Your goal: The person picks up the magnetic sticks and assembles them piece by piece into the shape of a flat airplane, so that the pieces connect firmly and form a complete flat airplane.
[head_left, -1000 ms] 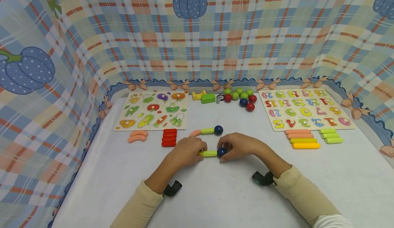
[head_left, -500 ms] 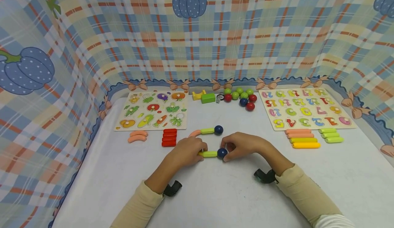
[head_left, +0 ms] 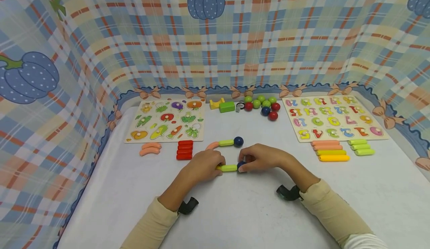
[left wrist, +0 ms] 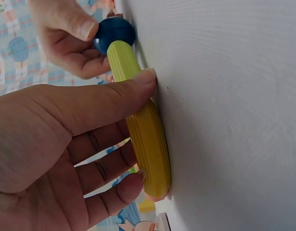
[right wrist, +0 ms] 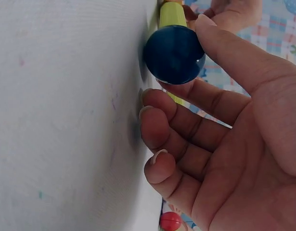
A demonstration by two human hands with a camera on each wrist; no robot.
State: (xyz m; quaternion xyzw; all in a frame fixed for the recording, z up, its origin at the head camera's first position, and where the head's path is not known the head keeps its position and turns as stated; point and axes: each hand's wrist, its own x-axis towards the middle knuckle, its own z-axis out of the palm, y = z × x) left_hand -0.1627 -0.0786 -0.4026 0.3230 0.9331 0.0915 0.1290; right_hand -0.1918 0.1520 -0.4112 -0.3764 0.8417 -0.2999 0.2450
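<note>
My left hand (head_left: 206, 165) grips a yellow ridged stick (left wrist: 151, 156), its thumb near the joint with a light green stick (head_left: 230, 168). These lie end to end on the white cloth, and a dark blue ball (right wrist: 174, 55) touches the green stick's far end. Thumb and index finger of my right hand (head_left: 261, 157) pinch that ball; the other fingers of that hand are loosely bent beside it. Just behind lies a similar row: a curved pink piece (head_left: 212, 145), partly hidden by the left hand, a green stick (head_left: 226, 143) and another blue ball (head_left: 238, 142).
Red sticks (head_left: 184, 150) and curved pink pieces (head_left: 150, 151) lie left; pink and yellow sticks (head_left: 332, 158) and green sticks (head_left: 361, 148) right. Behind stand a vegetable puzzle board (head_left: 154, 124), a number board (head_left: 322, 111), a green block (head_left: 227, 107) and several coloured balls (head_left: 256, 103).
My right hand drew slightly right, showing more of the blue ball, then came back left, its thumb now over the ball's front. The left hand has stayed in place.
</note>
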